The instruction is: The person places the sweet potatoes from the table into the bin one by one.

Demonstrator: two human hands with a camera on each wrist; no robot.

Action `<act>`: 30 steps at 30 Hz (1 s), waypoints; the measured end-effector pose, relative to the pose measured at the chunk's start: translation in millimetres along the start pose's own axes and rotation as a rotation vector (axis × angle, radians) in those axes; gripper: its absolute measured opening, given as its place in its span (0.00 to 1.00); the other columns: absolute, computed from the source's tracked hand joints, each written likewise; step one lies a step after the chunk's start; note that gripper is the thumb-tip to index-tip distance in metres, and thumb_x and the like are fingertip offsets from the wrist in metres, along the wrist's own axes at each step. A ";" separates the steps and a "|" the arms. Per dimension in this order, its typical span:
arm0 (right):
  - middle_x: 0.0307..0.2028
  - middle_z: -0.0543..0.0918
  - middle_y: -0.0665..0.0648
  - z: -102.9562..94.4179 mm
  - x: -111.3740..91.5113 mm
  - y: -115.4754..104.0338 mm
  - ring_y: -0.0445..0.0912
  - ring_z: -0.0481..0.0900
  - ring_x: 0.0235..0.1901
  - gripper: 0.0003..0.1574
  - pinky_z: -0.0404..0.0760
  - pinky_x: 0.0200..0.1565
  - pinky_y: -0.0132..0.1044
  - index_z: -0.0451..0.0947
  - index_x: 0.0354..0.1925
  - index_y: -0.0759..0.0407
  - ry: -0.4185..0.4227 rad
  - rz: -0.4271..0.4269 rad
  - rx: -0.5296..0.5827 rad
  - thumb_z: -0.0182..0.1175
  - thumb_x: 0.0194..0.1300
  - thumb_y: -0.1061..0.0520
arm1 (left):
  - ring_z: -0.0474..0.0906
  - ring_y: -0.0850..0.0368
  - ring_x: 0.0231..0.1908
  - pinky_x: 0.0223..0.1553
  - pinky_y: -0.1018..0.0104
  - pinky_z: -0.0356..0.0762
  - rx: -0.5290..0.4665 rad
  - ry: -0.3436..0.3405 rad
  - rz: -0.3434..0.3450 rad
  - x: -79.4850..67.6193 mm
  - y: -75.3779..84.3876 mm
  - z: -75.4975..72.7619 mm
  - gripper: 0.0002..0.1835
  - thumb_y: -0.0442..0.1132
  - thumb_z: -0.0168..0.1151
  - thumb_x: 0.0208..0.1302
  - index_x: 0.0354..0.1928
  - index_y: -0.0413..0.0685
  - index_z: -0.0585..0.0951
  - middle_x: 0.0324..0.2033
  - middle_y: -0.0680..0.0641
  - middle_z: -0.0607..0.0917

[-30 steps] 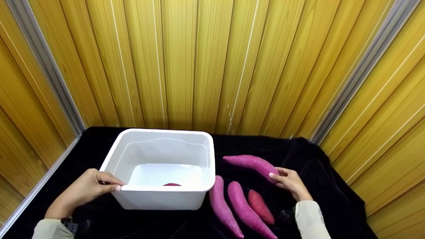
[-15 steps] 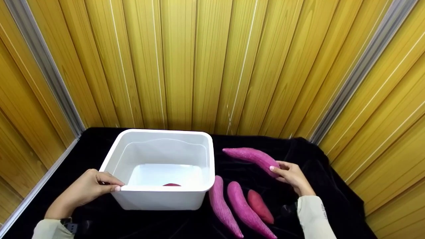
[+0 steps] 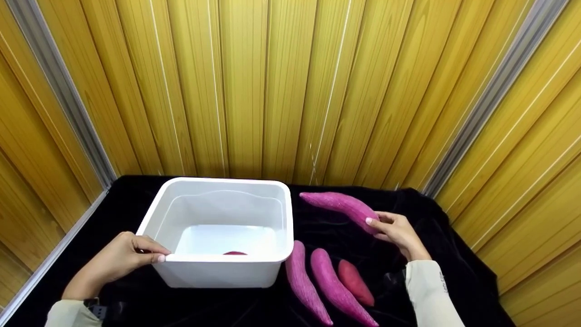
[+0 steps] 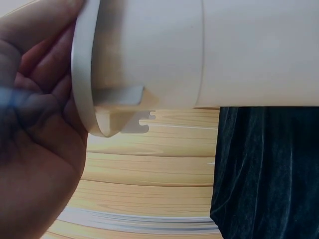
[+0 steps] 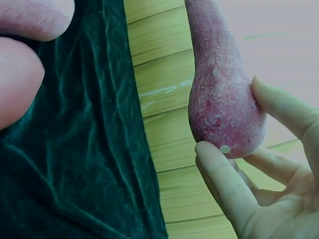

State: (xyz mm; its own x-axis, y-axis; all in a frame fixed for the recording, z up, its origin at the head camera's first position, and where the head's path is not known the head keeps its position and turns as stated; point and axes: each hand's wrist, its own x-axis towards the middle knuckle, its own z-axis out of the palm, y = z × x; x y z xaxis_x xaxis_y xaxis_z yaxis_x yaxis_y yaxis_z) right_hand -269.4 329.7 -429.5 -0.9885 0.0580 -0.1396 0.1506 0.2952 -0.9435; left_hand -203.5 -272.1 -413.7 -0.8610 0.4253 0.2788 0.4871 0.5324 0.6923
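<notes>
My left hand (image 3: 125,254) pinches the near-left corner of the rim of a white plastic tub (image 3: 222,272), thumb outside view of the inner wall. In the left wrist view, the tub's rim (image 4: 83,64) lies against the curled fingers. My right hand (image 3: 399,231) grips the thick end of a long purple sweet potato (image 3: 340,203), held up to the right of the tub with its thin tip pointing left. In the right wrist view, thumb and fingers are round the end of that sweet potato (image 5: 219,99). A red piece (image 3: 235,253) shows inside the tub, mostly hidden by its near wall.
Two more purple sweet potatoes (image 3: 306,286) (image 3: 338,290) and a shorter, smoother red one (image 3: 356,282) lie right of the tub on a black cloth (image 3: 435,236). Yellow wood-look panels (image 3: 290,91) stand behind and at both sides.
My right hand has raised the purple sweet potato and moved it away from me, with its tip drifting slightly left. My left hand and the tub stay put.
</notes>
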 end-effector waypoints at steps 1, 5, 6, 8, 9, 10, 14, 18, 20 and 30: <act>0.50 0.79 0.59 0.4 0.3 -2.2 0.41 0.81 0.41 0.40 0.82 0.46 0.36 0.67 0.63 0.72 0.004 0.001 0.008 0.68 0.60 0.52 | 0.78 0.75 0.33 0.33 0.78 0.75 0.001 -0.001 -0.002 0.2 -0.1 -0.1 0.05 0.37 0.72 0.52 0.31 0.45 0.89 0.29 0.50 0.89; 0.50 0.79 0.59 2.9 0.8 -11.0 0.40 0.81 0.41 0.40 0.82 0.47 0.37 0.66 0.63 0.72 -0.009 -0.014 0.023 0.67 0.61 0.52 | 0.78 0.75 0.33 0.34 0.78 0.75 0.007 -0.003 -0.011 1.1 -0.5 -0.9 0.05 0.37 0.72 0.52 0.32 0.45 0.89 0.29 0.50 0.89; 0.50 0.79 0.59 3.7 1.0 -13.1 0.40 0.81 0.41 0.40 0.82 0.47 0.37 0.66 0.63 0.73 -0.013 -0.019 0.023 0.67 0.61 0.52 | 0.78 0.75 0.33 0.34 0.78 0.75 0.009 -0.003 -0.012 1.5 -0.7 -1.0 0.05 0.37 0.72 0.52 0.32 0.44 0.89 0.29 0.49 0.89; 0.49 0.79 0.58 5.5 1.3 -17.3 0.40 0.81 0.41 0.40 0.82 0.48 0.38 0.66 0.63 0.73 -0.020 -0.030 0.027 0.67 0.61 0.52 | 0.78 0.75 0.33 0.34 0.78 0.75 0.008 -0.005 -0.018 2.1 -1.0 -1.2 0.05 0.37 0.72 0.52 0.32 0.44 0.89 0.29 0.49 0.89; 0.48 0.80 0.58 6.4 1.6 -19.3 0.41 0.82 0.41 0.39 0.82 0.47 0.39 0.67 0.62 0.73 -0.021 -0.034 0.032 0.67 0.61 0.52 | 0.78 0.75 0.33 0.34 0.78 0.75 0.006 -0.007 -0.021 2.4 -1.1 -1.2 0.05 0.37 0.72 0.52 0.32 0.44 0.89 0.30 0.49 0.89; 0.48 0.80 0.57 7.0 1.5 -21.3 0.41 0.82 0.41 0.39 0.82 0.48 0.39 0.67 0.62 0.73 -0.028 -0.039 0.031 0.67 0.61 0.53 | 0.78 0.75 0.33 0.34 0.78 0.75 0.005 -0.009 -0.024 2.6 -1.3 -1.2 0.06 0.37 0.72 0.52 0.32 0.44 0.89 0.30 0.49 0.89; 0.46 0.81 0.56 9.2 1.0 -29.0 0.41 0.82 0.40 0.39 0.83 0.46 0.39 0.68 0.61 0.73 -0.034 -0.047 0.028 0.68 0.60 0.53 | 0.78 0.75 0.34 0.35 0.78 0.75 0.003 -0.015 -0.037 2.9 -1.5 -1.2 0.06 0.38 0.72 0.53 0.32 0.44 0.89 0.31 0.48 0.89; 0.45 0.82 0.56 10.4 0.0 -36.8 0.41 0.82 0.40 0.39 0.83 0.46 0.39 0.69 0.60 0.73 -0.042 -0.055 0.014 0.69 0.59 0.52 | 0.78 0.75 0.35 0.36 0.78 0.76 0.014 -0.014 -0.037 2.3 -1.7 -1.1 0.06 0.38 0.72 0.53 0.32 0.43 0.89 0.31 0.48 0.89; 0.46 0.82 0.57 11.8 -0.7 -41.2 0.41 0.82 0.40 0.39 0.83 0.47 0.39 0.70 0.60 0.73 -0.051 -0.066 0.004 0.69 0.59 0.52 | 0.78 0.75 0.35 0.36 0.79 0.75 0.020 -0.013 -0.038 1.8 -1.7 -1.5 0.06 0.39 0.72 0.53 0.32 0.44 0.89 0.31 0.48 0.89; 0.47 0.82 0.58 21.4 -1.4 -58.8 0.41 0.82 0.41 0.38 0.82 0.47 0.41 0.72 0.59 0.70 -0.073 -0.083 -0.016 0.70 0.57 0.51 | 0.78 0.75 0.34 0.35 0.78 0.76 -0.005 -0.003 -0.001 2.1 -3.3 -0.2 0.06 0.36 0.72 0.52 0.32 0.42 0.89 0.30 0.49 0.89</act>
State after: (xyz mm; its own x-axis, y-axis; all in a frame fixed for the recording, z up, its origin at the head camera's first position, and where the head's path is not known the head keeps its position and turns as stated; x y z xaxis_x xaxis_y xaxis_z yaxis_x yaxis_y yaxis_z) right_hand -277.2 291.9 -380.2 -0.9959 -0.0365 -0.0832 0.0678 0.3113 -0.9479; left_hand -207.0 -273.1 -415.3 -0.8612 0.4270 0.2758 0.4853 0.5292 0.6960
